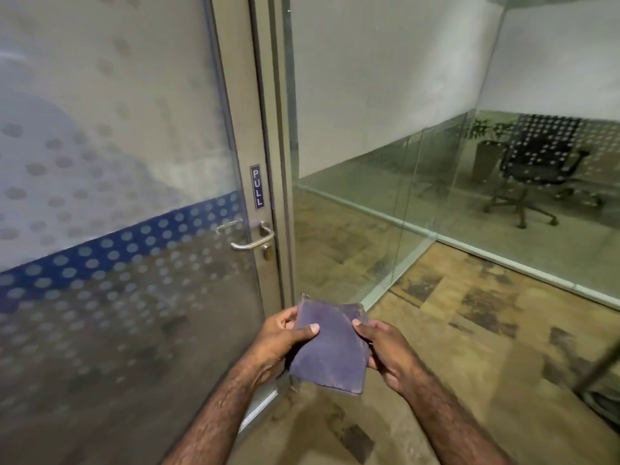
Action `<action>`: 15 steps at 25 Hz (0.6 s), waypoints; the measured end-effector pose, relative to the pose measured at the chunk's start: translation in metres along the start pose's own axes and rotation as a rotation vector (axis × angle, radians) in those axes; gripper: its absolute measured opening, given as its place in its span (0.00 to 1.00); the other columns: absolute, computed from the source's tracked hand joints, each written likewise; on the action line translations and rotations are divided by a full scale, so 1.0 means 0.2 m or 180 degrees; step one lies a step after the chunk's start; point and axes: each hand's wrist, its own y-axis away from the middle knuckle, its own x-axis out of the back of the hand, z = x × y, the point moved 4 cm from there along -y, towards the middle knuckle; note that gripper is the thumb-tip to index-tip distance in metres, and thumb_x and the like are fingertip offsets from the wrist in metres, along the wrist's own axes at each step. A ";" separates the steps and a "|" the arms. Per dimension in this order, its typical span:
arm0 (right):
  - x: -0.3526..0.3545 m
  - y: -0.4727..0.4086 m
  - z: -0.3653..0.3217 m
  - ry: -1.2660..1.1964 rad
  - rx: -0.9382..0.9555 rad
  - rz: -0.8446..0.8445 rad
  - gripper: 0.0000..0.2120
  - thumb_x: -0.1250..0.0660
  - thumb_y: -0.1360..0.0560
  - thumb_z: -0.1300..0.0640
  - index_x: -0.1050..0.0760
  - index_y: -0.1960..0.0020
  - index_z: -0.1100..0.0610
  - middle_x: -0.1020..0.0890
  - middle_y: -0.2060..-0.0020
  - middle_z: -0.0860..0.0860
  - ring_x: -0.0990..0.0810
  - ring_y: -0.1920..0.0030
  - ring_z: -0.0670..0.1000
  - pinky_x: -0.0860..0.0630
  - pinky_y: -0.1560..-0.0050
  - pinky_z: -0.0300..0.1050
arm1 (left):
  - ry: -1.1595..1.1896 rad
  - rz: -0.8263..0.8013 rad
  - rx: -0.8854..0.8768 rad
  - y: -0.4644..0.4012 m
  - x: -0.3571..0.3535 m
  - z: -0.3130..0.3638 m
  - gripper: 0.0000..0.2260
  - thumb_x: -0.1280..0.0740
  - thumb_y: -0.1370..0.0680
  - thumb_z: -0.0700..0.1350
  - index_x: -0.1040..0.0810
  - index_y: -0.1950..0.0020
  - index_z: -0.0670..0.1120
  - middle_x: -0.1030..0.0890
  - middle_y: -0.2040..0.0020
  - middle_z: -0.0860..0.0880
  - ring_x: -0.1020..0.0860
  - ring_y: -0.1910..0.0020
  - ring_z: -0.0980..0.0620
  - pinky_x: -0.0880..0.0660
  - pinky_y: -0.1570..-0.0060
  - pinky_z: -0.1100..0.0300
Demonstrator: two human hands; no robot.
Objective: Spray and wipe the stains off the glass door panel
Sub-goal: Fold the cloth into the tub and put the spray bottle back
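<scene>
cloth [330, 350] folded, pinched between left hand [280, 337] and right hand [389, 352], just beside glass door panel [110, 182]

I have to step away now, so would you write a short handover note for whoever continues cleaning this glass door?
Left hand and right hand both grip the folded purple cloth, held off the glass.
The glass door panel is at left, handle on its right edge.
No spray bottle is in view.
Done: cannot tell whether it was sprayed.
Left: wipe the panel.
</scene>
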 end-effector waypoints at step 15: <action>1.65 0.64 0.15 0.1042 0.0583 0.0924 0.34 0.15 0.32 0.66 0.24 0.31 0.48 0.14 0.43 0.49 0.12 0.52 0.42 0.17 0.52 0.37 | -0.2250 -0.1305 -0.0691 -0.23 -1.59 -0.49 0.26 0.21 0.26 0.36 0.21 0.34 0.59 0.18 0.37 0.65 0.19 0.37 0.67 0.24 0.40 0.70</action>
